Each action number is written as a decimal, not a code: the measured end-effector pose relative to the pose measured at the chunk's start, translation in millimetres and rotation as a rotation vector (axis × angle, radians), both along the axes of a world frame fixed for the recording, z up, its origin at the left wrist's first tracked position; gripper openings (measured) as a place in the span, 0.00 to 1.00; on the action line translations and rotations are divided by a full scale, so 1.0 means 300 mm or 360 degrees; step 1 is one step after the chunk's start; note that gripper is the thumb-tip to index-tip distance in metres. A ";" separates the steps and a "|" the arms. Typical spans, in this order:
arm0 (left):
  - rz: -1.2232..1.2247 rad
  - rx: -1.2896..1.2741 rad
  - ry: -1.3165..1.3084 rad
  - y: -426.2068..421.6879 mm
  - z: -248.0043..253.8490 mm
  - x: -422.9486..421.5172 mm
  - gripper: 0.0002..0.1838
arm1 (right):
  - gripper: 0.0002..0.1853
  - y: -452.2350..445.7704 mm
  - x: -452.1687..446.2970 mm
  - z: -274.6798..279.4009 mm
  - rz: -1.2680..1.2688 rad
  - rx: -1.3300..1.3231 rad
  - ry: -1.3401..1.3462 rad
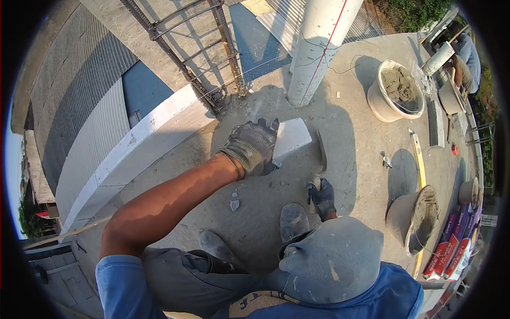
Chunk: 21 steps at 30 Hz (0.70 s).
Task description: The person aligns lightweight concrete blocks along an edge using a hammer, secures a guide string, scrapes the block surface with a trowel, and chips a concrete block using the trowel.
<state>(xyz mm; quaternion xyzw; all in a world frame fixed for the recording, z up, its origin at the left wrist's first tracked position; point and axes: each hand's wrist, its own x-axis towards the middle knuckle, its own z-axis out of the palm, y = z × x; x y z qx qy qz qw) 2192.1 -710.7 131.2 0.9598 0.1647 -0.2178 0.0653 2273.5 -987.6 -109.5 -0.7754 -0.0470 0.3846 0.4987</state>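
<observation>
My left hand (252,148), in a grey work glove, grips the left side of a small white block (293,139) above the concrete floor. To the right of the block a thin, dark blade (322,150) stands out, seen nearly edge-on. My right hand (323,199), in a dark glove, is closed around the light handle (316,184) of this bladed tool. Blade and block appear close together; whether they touch is unclear. Small white chips (235,204) lie on the floor between my left forearm and my boots.
A low white block wall (143,127) curves along the left. Upright steel bars (229,45) and a grey pipe (319,53) stand ahead. Mortar buckets (376,101), a yellow level (418,154) and red-purple bags (451,244) are at right. Another person (467,64) is at far right.
</observation>
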 end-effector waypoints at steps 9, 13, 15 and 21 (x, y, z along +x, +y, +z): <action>-0.0032 -0.0066 -0.0115 0.045 0.005 -0.034 0.51 | 0.10 -0.009 0.015 -0.006 -0.0017 0.0195 0.0243; -0.0014 -0.0104 -0.0097 0.062 0.051 -0.064 0.49 | 0.10 -0.016 0.025 -0.013 -0.0026 0.0233 0.0297; -0.0004 -0.0150 0.0025 0.085 0.096 -0.108 0.49 | 0.11 -0.028 0.025 -0.013 -0.0065 0.0253 0.0295; -0.0003 -0.0027 -0.0980 0.180 0.106 -0.367 0.49 | 0.09 -0.037 0.020 -0.015 0.0039 0.0249 0.0057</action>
